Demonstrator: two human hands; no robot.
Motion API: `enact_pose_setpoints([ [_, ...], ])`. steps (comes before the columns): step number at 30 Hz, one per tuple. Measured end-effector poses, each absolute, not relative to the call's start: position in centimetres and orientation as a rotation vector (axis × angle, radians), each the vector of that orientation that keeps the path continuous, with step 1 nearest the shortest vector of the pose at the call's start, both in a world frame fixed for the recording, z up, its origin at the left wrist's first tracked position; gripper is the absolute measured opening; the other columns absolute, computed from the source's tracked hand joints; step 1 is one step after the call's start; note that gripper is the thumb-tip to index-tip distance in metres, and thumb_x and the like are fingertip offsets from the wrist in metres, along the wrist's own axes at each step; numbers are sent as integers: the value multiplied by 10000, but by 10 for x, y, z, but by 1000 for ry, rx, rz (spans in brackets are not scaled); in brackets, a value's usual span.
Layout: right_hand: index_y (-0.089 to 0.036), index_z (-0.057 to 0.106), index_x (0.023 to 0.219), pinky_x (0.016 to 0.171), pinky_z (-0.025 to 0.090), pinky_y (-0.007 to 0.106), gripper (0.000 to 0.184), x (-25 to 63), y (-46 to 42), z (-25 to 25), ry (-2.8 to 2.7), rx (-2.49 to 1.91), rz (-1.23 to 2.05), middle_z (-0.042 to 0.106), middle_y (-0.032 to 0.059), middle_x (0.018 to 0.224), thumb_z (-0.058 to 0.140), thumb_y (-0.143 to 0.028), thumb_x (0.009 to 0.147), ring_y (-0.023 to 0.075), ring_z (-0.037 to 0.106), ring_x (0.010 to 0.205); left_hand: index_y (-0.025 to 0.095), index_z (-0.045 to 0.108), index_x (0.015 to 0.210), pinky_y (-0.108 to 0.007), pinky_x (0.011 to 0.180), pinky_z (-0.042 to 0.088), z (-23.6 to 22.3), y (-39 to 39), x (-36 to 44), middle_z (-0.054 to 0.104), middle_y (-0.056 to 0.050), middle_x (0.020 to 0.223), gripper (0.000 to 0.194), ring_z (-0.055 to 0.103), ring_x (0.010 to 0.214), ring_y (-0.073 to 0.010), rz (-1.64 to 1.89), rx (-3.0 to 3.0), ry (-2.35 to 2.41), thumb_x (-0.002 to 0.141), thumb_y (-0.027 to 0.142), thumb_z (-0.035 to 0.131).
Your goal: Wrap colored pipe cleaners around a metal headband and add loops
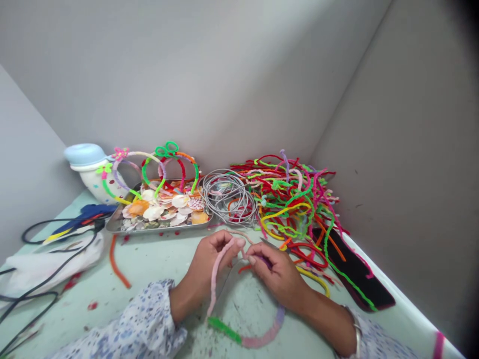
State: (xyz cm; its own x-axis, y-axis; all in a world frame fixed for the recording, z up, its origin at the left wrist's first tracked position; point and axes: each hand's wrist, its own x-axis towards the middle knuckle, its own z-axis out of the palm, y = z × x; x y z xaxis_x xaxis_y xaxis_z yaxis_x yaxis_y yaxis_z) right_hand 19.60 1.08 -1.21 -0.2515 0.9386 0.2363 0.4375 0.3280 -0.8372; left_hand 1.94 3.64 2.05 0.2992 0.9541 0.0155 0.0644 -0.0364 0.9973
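My left hand (211, 259) and my right hand (277, 275) meet above the tabletop, their fingers pinching the ends of a fuzzy pipe-cleaner hoop (258, 342). The hoop is mostly pink, with a green stretch (224, 330) and a lavender stretch (280, 316) along its lower curve. Its lower curve rests on the pale green table (112, 269). Just beyond my hands lies a heaped tangle of multicoloured pipe cleaners (288, 199), with a yellow strand (314, 279) near my right hand.
Behind my hands stand a metal tray of seashells (112, 227), several pipe-cleaner hoops (175, 162), and a coil of grey wire (228, 197). A white-and-blue jug (88, 169), a blue tool with black cord (80, 218), and a white bag (45, 264) lie left; a black pad (359, 269) lies right.
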Motion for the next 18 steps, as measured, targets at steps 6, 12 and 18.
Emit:
enact_pose_setpoints([
  [6, -201, 590, 879, 556, 367, 218, 128, 197, 11, -11, -1770, -1262, 912, 498, -42, 630, 487, -273, 906, 114, 448, 571, 158, 557, 714, -223, 522, 352, 22, 38, 18, 502, 19, 619, 313, 441, 543, -97, 1068, 1353, 1012, 834, 448, 549],
  [12, -198, 593, 867, 562, 381, 221, 157, 197, 12, -10, -1738, -1250, 930, 522, -29, 648, 483, -303, 908, 120, 469, 584, 175, 541, 857, -211, 540, 354, 9, 33, 26, 540, 26, 727, 328, 459, 614, -103, 930, 1404, 1020, 674, 368, 732],
  [18, -198, 594, 882, 545, 371, 216, 112, 196, 11, -11, -1770, -1265, 890, 514, -35, 638, 492, -242, 896, 117, 455, 573, 164, 542, 721, -211, 515, 299, -2, 31, 28, 509, 35, 630, 250, 416, 567, -99, 860, 1418, 1087, 735, 384, 660],
])
